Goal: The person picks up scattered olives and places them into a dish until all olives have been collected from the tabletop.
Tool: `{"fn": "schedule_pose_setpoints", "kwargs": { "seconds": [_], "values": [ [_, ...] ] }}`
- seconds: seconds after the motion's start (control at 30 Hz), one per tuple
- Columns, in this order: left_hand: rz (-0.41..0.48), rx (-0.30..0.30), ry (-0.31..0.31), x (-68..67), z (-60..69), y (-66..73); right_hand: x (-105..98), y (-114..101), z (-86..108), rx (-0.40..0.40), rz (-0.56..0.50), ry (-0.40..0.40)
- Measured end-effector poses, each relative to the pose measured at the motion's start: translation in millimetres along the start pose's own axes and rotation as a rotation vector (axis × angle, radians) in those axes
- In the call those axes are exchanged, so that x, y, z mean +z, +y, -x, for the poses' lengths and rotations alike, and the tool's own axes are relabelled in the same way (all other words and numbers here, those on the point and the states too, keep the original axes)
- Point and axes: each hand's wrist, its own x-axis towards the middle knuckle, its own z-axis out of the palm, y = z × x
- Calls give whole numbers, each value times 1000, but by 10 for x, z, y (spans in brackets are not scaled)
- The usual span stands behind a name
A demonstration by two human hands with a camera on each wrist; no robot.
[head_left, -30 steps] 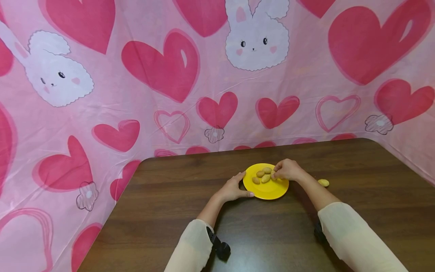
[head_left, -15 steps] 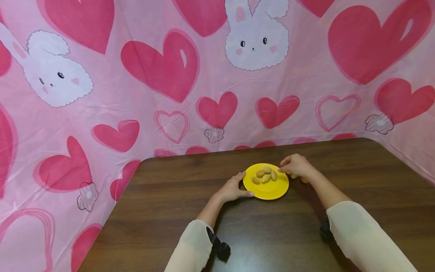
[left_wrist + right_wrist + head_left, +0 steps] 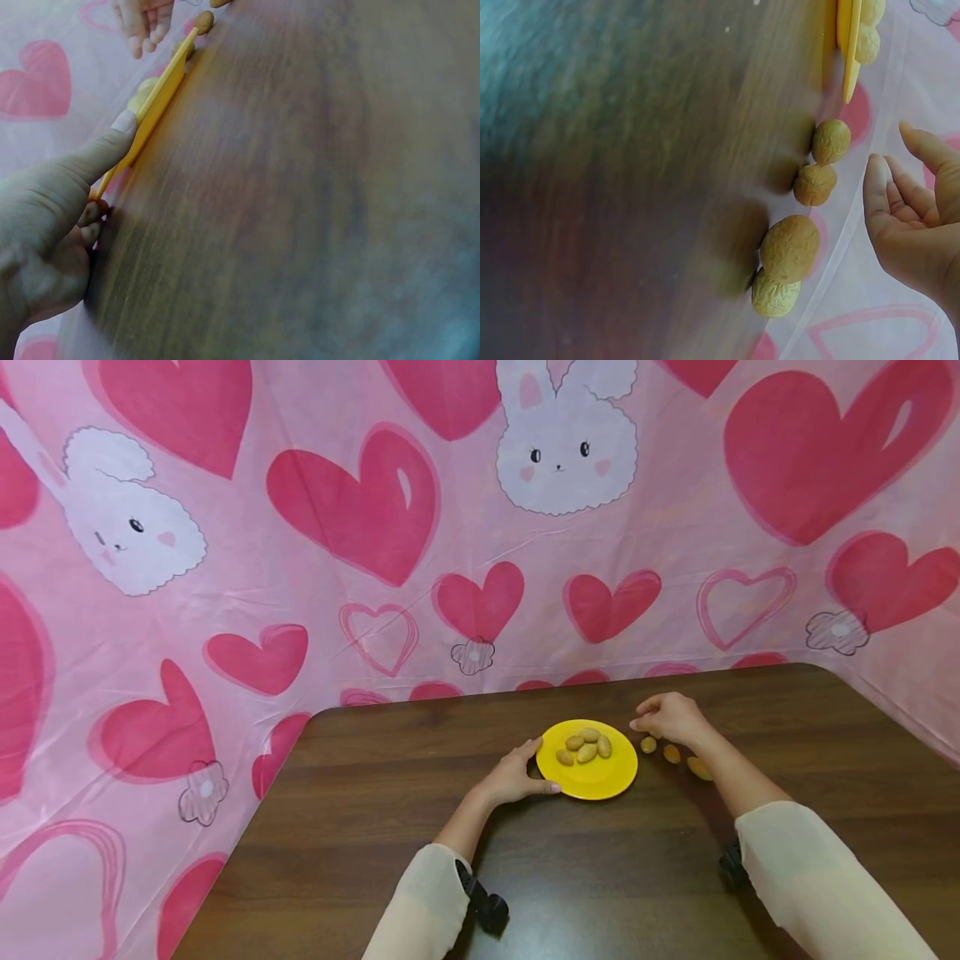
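Yellow plate: I note left grip holding it, right grip relaxed, unladen, near tan lumps.

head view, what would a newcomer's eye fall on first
Probably the pink backdrop, with its red hearts and white rabbits, hanging behind the table. Next, likely the bright yellow plate on that table, bearing five tan ovals, with the left hand holding its left rim.

Woodgrain worktop, yellow plate around 12 o'clock, plus four wrinkly lumps at the plate's 3 o'clock.
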Motion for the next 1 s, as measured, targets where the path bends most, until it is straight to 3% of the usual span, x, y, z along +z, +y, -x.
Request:
{"fn": "schedule_pose_setpoints", "kwargs": {
  "seconds": [0.4, 1.0],
  "values": [
    [-2, -10, -9, -11, 1, 14, -15, 116, 7, -36, 35, 137],
    [1, -15, -11, -17, 11, 12, 8, 258, -53, 74, 27, 158]
  ]
}}
